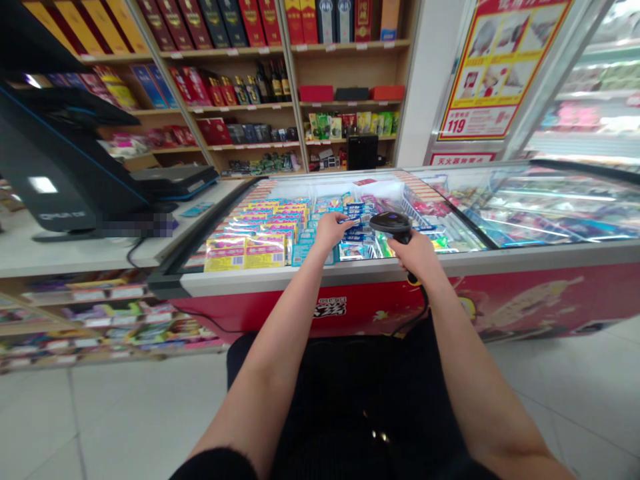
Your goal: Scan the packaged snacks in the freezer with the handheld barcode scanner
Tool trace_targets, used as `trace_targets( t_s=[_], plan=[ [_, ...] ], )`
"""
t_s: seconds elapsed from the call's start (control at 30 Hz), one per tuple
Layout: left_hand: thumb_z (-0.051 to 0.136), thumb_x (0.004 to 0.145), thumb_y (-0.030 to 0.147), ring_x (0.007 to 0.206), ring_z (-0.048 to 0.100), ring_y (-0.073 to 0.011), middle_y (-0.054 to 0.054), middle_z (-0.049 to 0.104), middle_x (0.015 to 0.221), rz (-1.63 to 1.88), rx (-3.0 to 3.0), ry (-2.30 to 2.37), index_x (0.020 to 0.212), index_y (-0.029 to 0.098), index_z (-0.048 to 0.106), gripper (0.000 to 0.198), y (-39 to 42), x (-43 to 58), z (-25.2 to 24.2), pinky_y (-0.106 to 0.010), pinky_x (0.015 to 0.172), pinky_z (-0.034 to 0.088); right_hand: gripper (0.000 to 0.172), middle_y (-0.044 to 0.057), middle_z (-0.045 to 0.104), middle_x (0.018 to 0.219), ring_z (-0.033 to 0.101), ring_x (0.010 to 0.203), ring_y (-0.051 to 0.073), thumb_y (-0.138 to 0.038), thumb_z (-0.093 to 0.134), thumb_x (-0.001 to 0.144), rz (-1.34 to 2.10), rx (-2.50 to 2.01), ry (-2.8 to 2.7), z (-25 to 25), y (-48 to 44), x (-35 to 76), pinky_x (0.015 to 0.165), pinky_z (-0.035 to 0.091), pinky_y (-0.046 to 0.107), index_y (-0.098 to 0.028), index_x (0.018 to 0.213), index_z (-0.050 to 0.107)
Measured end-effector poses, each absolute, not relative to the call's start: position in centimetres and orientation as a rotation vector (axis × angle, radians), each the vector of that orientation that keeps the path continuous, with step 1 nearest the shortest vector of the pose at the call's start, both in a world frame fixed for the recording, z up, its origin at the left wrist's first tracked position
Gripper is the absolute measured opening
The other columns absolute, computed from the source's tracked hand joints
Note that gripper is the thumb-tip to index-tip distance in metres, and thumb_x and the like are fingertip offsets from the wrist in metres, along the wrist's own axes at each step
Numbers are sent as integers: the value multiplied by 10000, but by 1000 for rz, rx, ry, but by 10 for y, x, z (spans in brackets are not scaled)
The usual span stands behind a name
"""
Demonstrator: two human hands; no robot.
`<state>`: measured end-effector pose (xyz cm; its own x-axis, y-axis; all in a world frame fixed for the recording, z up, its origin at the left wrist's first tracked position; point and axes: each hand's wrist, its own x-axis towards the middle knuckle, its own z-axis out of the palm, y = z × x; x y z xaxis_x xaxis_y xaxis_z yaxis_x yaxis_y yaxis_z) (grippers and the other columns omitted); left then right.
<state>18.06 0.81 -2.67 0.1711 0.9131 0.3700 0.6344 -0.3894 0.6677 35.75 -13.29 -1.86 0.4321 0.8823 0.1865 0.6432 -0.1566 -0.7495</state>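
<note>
My right hand (417, 255) is closed round the handle of a black barcode scanner (391, 223), whose head points left over the freezer. A cord runs down from the handle. My left hand (331, 232) pinches the end of a small blue packet (354, 221) just left of the scanner head. Below these hands lie more blue packets (359, 235) in the chest freezer (270, 288). Rows of yellow and pink packs (265, 252) fill its left part, and light-blue packs (304, 253) lie beside my left wrist. Small print on the packets is too fine to read.
To the left, a dark checkout terminal (60, 167) stands on a white counter (95, 255). Wooden shelves (350, 56) with boxes and bottles rise behind the freezer. Sliding glass (560, 193) covers the freezer's right part. A red-and-yellow poster (505, 67) hangs at the back right.
</note>
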Motion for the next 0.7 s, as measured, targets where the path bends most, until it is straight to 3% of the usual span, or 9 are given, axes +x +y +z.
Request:
trace_targets(
  t_s=[0.3, 0.7],
  plan=[
    [738, 818, 323, 940, 688, -221, -60, 766, 979, 1035, 2101, 1473, 995, 178, 774, 232, 2, 193, -25, -304, 876, 511, 237, 74, 664, 641, 648, 563, 207, -359, 637, 829, 403, -1914, -1261, -19, -134, 365, 556, 476, 274, -147, 922, 687],
    [729, 835, 316, 1008, 681, -235, -65, 765, 1049, 929, 2257, 1282, 1027, 199, 777, 230, -10, 272, -34, -325, 930, 494, 230, -3, 576, 532, 545, 402, 154, -346, 655, 798, 412, -1862, -1015, -28, -145, 423, 457, 466, 264, -153, 924, 648]
  ],
)
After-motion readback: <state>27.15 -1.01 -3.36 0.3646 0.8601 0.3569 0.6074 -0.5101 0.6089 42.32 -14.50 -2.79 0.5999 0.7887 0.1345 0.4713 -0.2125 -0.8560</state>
